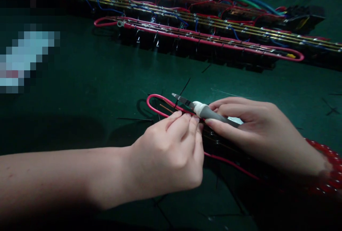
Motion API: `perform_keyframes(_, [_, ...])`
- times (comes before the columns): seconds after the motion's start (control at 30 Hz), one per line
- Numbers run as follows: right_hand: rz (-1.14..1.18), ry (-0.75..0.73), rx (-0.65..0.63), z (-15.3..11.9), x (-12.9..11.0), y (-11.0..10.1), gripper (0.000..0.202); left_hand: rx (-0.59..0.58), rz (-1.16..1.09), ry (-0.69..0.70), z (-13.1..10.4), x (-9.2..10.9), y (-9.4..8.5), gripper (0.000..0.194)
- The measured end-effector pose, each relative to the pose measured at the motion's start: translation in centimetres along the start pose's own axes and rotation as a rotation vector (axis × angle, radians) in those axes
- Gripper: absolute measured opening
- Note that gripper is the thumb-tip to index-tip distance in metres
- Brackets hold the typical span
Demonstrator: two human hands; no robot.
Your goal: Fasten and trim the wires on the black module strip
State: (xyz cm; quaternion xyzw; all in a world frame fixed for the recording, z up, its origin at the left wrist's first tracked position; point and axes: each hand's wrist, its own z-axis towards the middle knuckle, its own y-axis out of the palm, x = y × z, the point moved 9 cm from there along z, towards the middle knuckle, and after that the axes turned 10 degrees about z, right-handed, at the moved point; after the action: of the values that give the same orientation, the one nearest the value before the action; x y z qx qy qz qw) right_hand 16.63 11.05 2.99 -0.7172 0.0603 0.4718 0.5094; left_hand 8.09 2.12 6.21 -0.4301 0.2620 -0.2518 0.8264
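Fingers (181,126) of the left hand (171,156) were curled down & pressed together, tips pinching onto the pink wire (155,99) assy right at the spot where the cutter sat. Right hand (256,131) gripped the grey-handled cutter (211,112) w/ thumb below & fingers wrapped along the top, closed firm round the handle. Cutter blades (181,99) pointed up-left, resting just over the wire loop; can't tell if blades were shut on anything. White wrap on the handle near the blades.

Pink wire lay on the green table (80,99) in front-centre, its looped end just left of the blades, the rest running under both hands toward lower right. A thin black cable tie (183,90) stuck up beside the blades. Other black tie offcuts (330,108) lay scattered on the table, well apart to the right & near the left hand.

A red spotted sleeve (328,167) showed at the right wrist. Far side of table: a long finished harness row (203,38) w/ pink wire & brass strips, more rows behind it. Blurred-out patch at far left.
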Motion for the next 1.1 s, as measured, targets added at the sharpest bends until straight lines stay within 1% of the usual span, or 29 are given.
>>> perform_keyframes(0.13, [0.007,0.028,0.007,-0.1,0.1,0.0,0.025,0.005,-0.005,0.015,0.0,0.1,0.0,0.023])
perform_keyframes(0.27, [0.02,0.024,-0.004,-0.1,0.2,0.0,0.025,0.008,0.005,0.011,-0.1,0.1,0.1,0.023])
perform_keyframes(0.37, [0.049,0.0,-0.07,-0.1,-0.1,0.5,0.026,-0.009,-0.009,0.002,-0.2,-0.2,0.3,0.023])
perform_keyframes(0.43, [0.059,-0.014,-0.12,-0.3,-0.4,0.9,0.025,-0.019,-0.058,0.012,-0.2,-0.6,0.2,0.021])
perform_keyframes(0.53, [0.1,0.015,-0.162,-0.8,-0.4,0.9,0.025,-0.046,-0.173,-0.006,-0.2,-2.0,-0.2,0.012])
perform_keyframes(0.6, [0.164,0.105,-0.188,-1.1,0.2,0.5,0.029,-0.051,-0.2,-0.068,-0.2,-3.5,-0.4,0.011])
perform_keyframes(0.67, [0.236,0.243,-0.233,-1.5,1.2,0.2,0.035,-0.067,-0.197,-0.151,-0.2,-5.3,-0.1,0.012])
perform_keyframes(0.73, [0.296,0.364,-0.284,-1.9,2.0,-0.2,0.041,-0.138,-0.218,-0.288,-0.5,-7.5,1.1,0.013])
perform_keyframes(0.8, [0.325,0.431,-0.308,-1.8,2.3,-0.7,0.044,-0.254,-0.362,-0.487,-1.2,-9.9,3.1,0.011])
perform_keyframes(0.83, [0.323,0.449,-0.315,-1.7,2.3,-0.9,0.045,-0.324,-0.477,-0.568,-1.6,-10.7,4.4,0.012])
perform_keyframes(0.9, [0.291,0.47,-0.338,-1.3,2.3,-1.1,0.047,-0.461,-0.754,-0.654,-2.3,-11.1,6.6,0.019])
perform_keyframes(0.93, [0.265,0.478,-0.367,-1.2,2.3,-1.1,0.048,-0.491,-0.885,-0.681,-2.4,-11.1,7.3,0.021])
perform_keyframes(1.0, [0.199,0.479,-0.437,-1.2,2.3,-0.8,0.048,-0.517,-1.077,-0.684,-2.4,-10.8,8.1,0.022])
perform_keyframes(1.1, [0.087,0.44,-0.493,-1.5,2.6,-0.7,0.041,-0.498,-1.205,-0.674,-2.2,-10.4,8.5,0.021])
